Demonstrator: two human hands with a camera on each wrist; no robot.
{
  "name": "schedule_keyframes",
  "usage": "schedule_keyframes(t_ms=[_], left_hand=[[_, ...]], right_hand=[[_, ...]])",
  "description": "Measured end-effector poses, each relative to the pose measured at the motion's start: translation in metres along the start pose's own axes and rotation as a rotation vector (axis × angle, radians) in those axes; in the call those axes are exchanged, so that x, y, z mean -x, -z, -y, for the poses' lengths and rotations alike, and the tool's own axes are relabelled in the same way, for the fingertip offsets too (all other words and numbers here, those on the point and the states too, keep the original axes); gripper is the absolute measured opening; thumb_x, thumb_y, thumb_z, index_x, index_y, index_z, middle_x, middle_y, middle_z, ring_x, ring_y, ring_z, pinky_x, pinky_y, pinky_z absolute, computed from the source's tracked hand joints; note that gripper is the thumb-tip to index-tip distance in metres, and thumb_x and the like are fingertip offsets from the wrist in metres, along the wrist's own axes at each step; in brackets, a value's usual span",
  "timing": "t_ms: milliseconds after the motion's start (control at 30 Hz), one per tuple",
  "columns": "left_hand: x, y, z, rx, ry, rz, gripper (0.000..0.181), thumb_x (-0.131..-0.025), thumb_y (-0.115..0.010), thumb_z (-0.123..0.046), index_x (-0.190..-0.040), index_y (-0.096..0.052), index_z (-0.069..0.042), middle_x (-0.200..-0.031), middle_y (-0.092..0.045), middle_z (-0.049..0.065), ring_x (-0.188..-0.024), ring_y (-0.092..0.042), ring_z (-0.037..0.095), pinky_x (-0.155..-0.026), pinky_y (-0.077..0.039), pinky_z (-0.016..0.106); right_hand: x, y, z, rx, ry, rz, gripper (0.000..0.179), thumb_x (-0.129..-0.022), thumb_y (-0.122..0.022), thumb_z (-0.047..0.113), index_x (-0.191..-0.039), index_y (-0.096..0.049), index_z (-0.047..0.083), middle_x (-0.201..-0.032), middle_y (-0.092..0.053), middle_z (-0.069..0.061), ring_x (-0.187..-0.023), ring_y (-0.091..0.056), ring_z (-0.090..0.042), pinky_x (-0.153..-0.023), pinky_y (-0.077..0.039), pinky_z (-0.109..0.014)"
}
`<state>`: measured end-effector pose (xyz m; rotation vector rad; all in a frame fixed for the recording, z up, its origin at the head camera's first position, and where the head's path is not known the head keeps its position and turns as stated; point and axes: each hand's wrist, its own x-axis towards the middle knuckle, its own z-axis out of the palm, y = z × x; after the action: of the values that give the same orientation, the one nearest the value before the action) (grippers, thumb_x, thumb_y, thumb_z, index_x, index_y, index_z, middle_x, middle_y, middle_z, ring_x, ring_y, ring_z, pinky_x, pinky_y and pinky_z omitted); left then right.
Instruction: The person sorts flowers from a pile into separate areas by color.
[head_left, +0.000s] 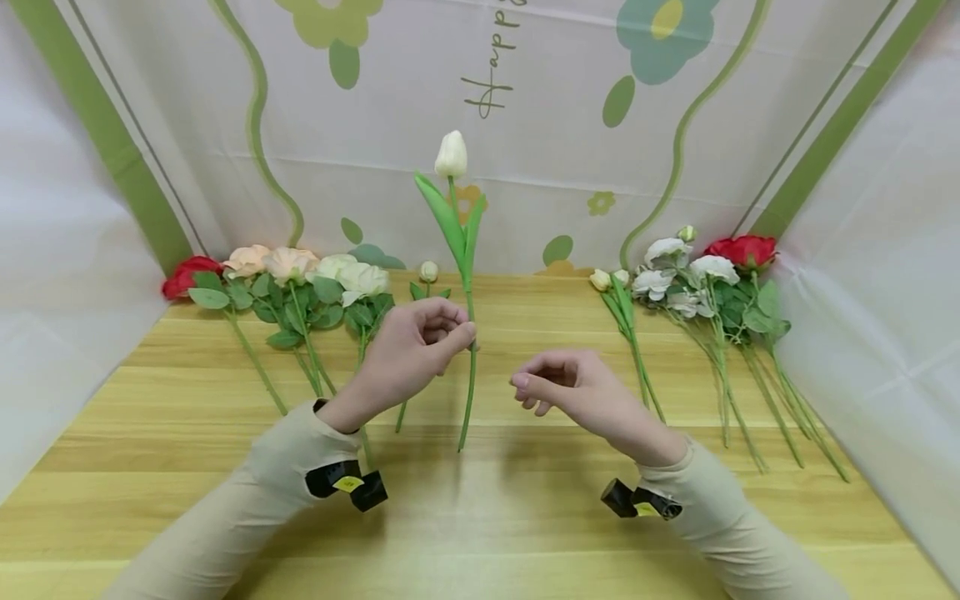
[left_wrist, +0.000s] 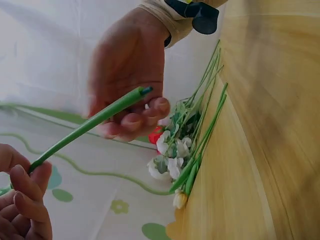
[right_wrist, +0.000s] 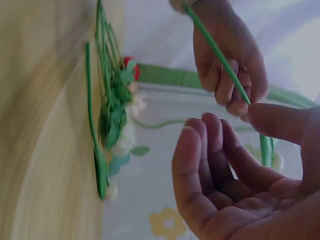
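A white tulip (head_left: 468, 271) with green leaves stands upright above the table, its stem pinched between the thumb and fingers of my left hand (head_left: 405, 346). The bare lower stem (left_wrist: 90, 123) slants across the left wrist view, leaving my left fingers (left_wrist: 31, 192) at the lower left. My right hand (head_left: 585, 396) hovers to the right of the stem, apart from it, with loosely bent fingers and nothing in them. In the right wrist view the right palm (right_wrist: 240, 200) is bare, and the left hand (right_wrist: 230, 65) appears beyond it with the stem.
Left on the wooden table (head_left: 480, 533) lie a red flower (head_left: 187, 277), peach roses (head_left: 288, 264), whitish roses (head_left: 360, 279) and another white tulip (head_left: 428, 272). Pale tulips (head_left: 611, 282), white flowers (head_left: 667, 275) and a red flower (head_left: 742, 250) lie right. A printed cloth (head_left: 540, 192) hangs behind.
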<state>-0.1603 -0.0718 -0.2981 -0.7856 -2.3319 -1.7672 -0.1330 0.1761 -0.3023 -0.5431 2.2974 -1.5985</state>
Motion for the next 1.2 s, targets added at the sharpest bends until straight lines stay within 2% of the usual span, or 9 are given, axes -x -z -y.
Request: schedule_keyframes(t_ms=[167,267,400,600,900,1100,1200], left_hand=[[0.002,-0.008,-0.001,0.014,-0.064,-0.021,0.007,-0.098,-0.063,-0.015,-0.096,-0.066,-0.009,-0.074,-0.066,0.0,-0.048,-0.051,0.022,-0.043,-0.042,0.031],[0.003,-0.01,0.0,0.009,-0.097,-0.028,0.006,-0.098,-0.063,-0.014,-0.096,-0.065,-0.009,-0.075,-0.065,-0.001,-0.05,-0.054,0.022,-0.046,-0.045,0.032],[0.004,-0.012,0.0,-0.014,-0.129,-0.038,0.005,-0.098,-0.063,-0.015,-0.095,-0.065,-0.011,-0.077,-0.065,-0.004,-0.05,-0.054,0.018,-0.048,-0.045,0.031],[0.005,-0.017,0.003,-0.033,-0.14,-0.024,0.005,-0.097,-0.065,-0.019,-0.095,-0.066,-0.014,-0.079,-0.063,-0.005,-0.051,-0.051,0.016,-0.047,-0.042,0.03],[0.009,-0.023,0.005,-0.073,-0.18,-0.019,0.004,-0.096,-0.066,-0.019,-0.094,-0.065,-0.016,-0.082,-0.063,-0.007,-0.049,-0.048,0.013,-0.044,-0.039,0.029],[0.009,-0.025,0.005,-0.076,-0.211,-0.025,0.005,-0.096,-0.067,-0.02,-0.095,-0.066,-0.015,-0.083,-0.063,-0.008,-0.048,-0.048,0.012,-0.044,-0.041,0.029],[0.009,-0.026,0.005,-0.075,-0.225,-0.026,0.008,-0.096,-0.067,-0.021,-0.095,-0.067,-0.014,-0.082,-0.063,-0.008,-0.047,-0.048,0.012,-0.043,-0.04,0.029]], right_hand=[[-0.002,-0.017,0.011,-0.15,0.035,0.01,0.026,-0.097,-0.066,0.025,-0.11,-0.069,0.003,-0.101,-0.069,-0.016,-0.092,-0.063,-0.039,-0.076,-0.054,-0.043],[-0.005,-0.025,0.013,-0.194,0.044,0.011,0.026,-0.097,-0.067,0.022,-0.111,-0.068,0.001,-0.101,-0.068,-0.017,-0.092,-0.063,-0.038,-0.075,-0.055,-0.04],[-0.007,-0.03,0.01,-0.193,0.049,0.009,0.023,-0.096,-0.067,0.02,-0.11,-0.068,0.002,-0.099,-0.067,-0.018,-0.09,-0.063,-0.035,-0.075,-0.054,-0.04],[-0.008,-0.029,0.006,-0.185,0.073,-0.01,0.02,-0.097,-0.067,0.02,-0.109,-0.069,0.004,-0.099,-0.068,-0.016,-0.089,-0.062,-0.034,-0.074,-0.054,-0.038],[-0.009,-0.026,0.002,-0.141,0.081,-0.028,0.017,-0.097,-0.066,0.019,-0.104,-0.069,0.004,-0.095,-0.065,-0.022,-0.087,-0.061,-0.039,-0.072,-0.054,-0.038],[-0.009,-0.024,0.004,-0.136,0.089,-0.041,0.018,-0.096,-0.068,0.019,-0.103,-0.069,0.002,-0.092,-0.066,-0.016,-0.089,-0.059,-0.045,-0.071,-0.054,-0.037],[-0.009,-0.023,0.002,-0.131,0.095,-0.045,0.019,-0.095,-0.068,0.019,-0.103,-0.069,0.002,-0.091,-0.066,-0.016,-0.087,-0.059,-0.043,-0.071,-0.054,-0.037]])
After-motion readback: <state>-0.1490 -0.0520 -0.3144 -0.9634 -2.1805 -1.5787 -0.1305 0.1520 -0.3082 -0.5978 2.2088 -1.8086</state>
